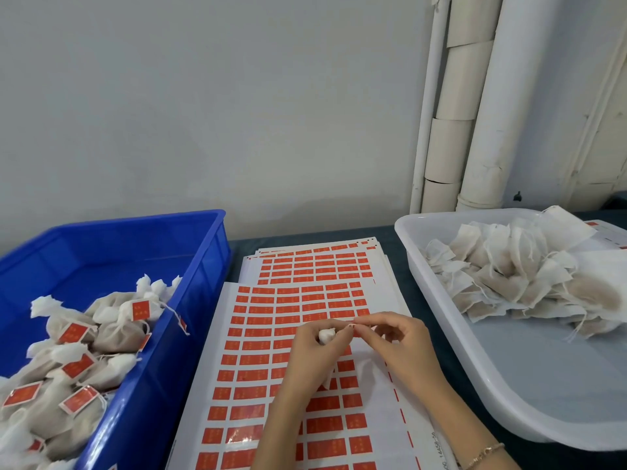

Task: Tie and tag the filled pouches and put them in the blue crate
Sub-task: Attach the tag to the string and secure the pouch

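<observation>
Now, mid-frame, your left hand (310, 351) is gripping a pouch (327, 335), your right hand (393, 344) is pinching its red tag (351, 326); the blue crate (193, 310) is holding many tagged ones, the white tub (529, 374) many untied.

White pipes (488, 96) up the grey wall (203, 96), dark tabletop (388, 242)

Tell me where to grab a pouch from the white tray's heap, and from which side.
Probably pinch the empty white top flap of a pouch at the near edge of the heap, coming from the white tray bare near side: flaps stick out free there, filled bottoms lie overlapped.
</observation>
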`<state>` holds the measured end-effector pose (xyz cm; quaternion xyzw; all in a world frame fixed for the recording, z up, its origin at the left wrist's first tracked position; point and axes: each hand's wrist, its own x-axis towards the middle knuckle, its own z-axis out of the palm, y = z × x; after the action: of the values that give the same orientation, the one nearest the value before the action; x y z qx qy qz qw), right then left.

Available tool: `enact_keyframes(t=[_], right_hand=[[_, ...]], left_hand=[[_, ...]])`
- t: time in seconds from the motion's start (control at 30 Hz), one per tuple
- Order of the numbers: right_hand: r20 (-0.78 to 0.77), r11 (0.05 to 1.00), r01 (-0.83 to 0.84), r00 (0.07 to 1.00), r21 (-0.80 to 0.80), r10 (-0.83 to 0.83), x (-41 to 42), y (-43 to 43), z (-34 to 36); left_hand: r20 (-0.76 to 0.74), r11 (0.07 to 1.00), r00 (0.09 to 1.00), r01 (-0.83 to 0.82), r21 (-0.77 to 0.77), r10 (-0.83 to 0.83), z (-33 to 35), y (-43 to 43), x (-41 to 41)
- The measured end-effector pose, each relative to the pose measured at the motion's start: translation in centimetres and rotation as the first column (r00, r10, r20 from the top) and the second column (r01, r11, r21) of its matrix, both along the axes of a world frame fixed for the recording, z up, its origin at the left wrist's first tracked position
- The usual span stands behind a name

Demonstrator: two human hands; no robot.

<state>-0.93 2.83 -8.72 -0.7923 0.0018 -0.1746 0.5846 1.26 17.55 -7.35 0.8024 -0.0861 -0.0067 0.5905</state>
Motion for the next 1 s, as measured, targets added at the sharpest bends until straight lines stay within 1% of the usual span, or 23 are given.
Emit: enact_keyframes(t=[0.13,0.3,0.4,0.47,0.6,0.7,0.77,0.9,1.0], right_hand=[[-0.021,1.0,0.017,1.0,-0.005,-0.017,0.1,-0.1,-0.2],[-0.029,0.997,0.005,1.0,-0.08,-0.008,0.2,0.2,-0.4],[0.003,0.992,0.029,1.0,-0.122,-0.029,0.1,0.4,-0.5],[0.021,0.991,0.056,0.998,-0.121,-0.054,0.1,0.5,-0.6],[-0.008,0.995,0.08,0.997,-0.054,-0.081,0.1,0.4,-0.6],[-0.052,0.997,0.069,0.996,0.02,-0.068,0.2,0.2,-0.6],[-0.069,0.996,0.072,0.995,0.048,-0.069,0.2,0.1,-0.6],[-0.099,0.996,0.052,0.994,0.068,-0.045,0.2,0.4,-0.4],[-0.13,0.987,-0.02,0.991,0.16,0.041,-0.2,0.6,0.2]], left_hand=[[0.041,0.998,0.998,-0.049,0.036,0.048,-0.4,-0.1,0.2],[0.076,0.999,0.997,0.001,0.054,-0.005,-0.6,-0.1,0.1],[0.102,0.998,0.995,0.015,0.059,-0.021,-0.7,-0.1,0.1],[0.107,0.998,0.994,0.004,0.055,-0.009,-0.8,-0.2,0.2],[0.066,0.999,0.997,-0.037,0.027,0.035,-1.0,-0.1,0.3],[-0.014,0.997,1.0,-0.023,-0.077,0.022,-1.1,0.4,0.2],[-0.039,0.989,0.999,-0.006,-0.147,0.0,-1.1,0.6,0.1],[-0.035,0.984,0.999,-0.032,-0.173,0.026,-1.2,0.6,-0.4],[-0.003,0.977,0.997,-0.071,-0.2,0.072,-0.8,0.6,-1.2]])
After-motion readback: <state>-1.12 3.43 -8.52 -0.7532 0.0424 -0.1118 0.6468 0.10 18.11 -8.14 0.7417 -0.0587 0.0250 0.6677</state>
